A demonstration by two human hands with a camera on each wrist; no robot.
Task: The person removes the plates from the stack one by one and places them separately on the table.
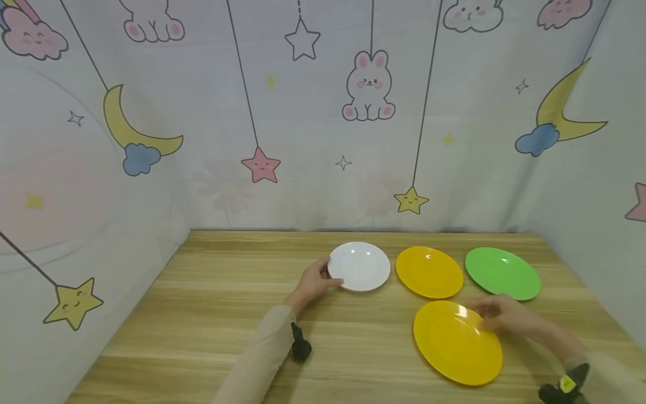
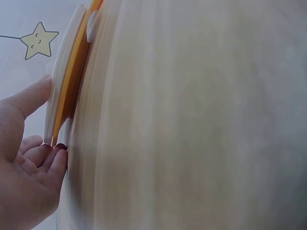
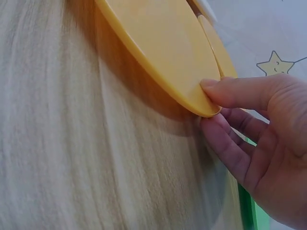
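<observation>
My left hand (image 1: pixel 314 281) holds the left rim of a white plate (image 1: pixel 359 266). In the left wrist view the thumb and fingers of that hand (image 2: pixel 33 163) meet the edge of the white plate (image 2: pixel 62 72). An orange-yellow band (image 2: pixel 72 72) shows just under it; whether this is a plate stacked below or one beyond, I cannot tell. With the thumb on top and fingers beneath, my right hand (image 1: pixel 510 315) pinches the right edge of a yellow plate (image 1: pixel 456 342). This plate (image 3: pixel 158 43) is tilted and raised off the table, casting a shadow.
Another yellow plate (image 1: pixel 429 272) lies right of the white one, and a green plate (image 1: pixel 502 273) lies farther right. All rest on a wood-grain table (image 1: pixel 227 292). A printed cloth wall (image 1: pixel 313 123) borders the table's back and sides.
</observation>
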